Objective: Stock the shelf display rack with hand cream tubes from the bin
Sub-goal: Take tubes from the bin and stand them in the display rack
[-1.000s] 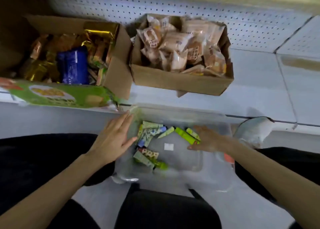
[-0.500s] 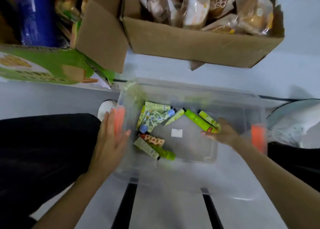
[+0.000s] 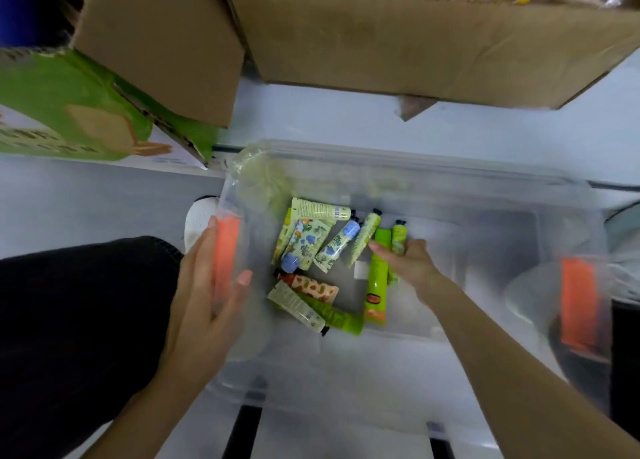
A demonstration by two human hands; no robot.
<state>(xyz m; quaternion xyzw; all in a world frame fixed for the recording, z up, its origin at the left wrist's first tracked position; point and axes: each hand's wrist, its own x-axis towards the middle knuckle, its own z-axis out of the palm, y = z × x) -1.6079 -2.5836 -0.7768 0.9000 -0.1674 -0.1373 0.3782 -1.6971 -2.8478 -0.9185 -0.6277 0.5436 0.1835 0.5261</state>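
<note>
A clear plastic bin (image 3: 398, 171) with orange latches sits below me. Several hand cream tubes lie in its bottom: floral blue-capped tubes (image 3: 304, 242), a pale green tube (image 3: 320, 210), a pink patterned tube (image 3: 313, 287) and bright green tubes (image 3: 375, 287). My left hand (image 3: 207, 285) holds the bin's left wall at the orange latch (image 3: 225, 250), thumb inside. My right hand (image 3: 407, 261) reaches into the bin, its fingers curled round an olive-green tube (image 3: 398, 238) beside the bright green one.
A white shelf (image 3: 346, 126) lies just beyond the bin, carrying a cardboard box (image 3: 415, 42) of wrapped snacks and a second box (image 3: 159, 42) with a green flap. My dark-clothed legs and white shoes flank the bin.
The view has drawn closer to the bin. My right hand has closed on the olive-green tube, and the bright green tube has swung round. My left hand stays on the left latch.
</note>
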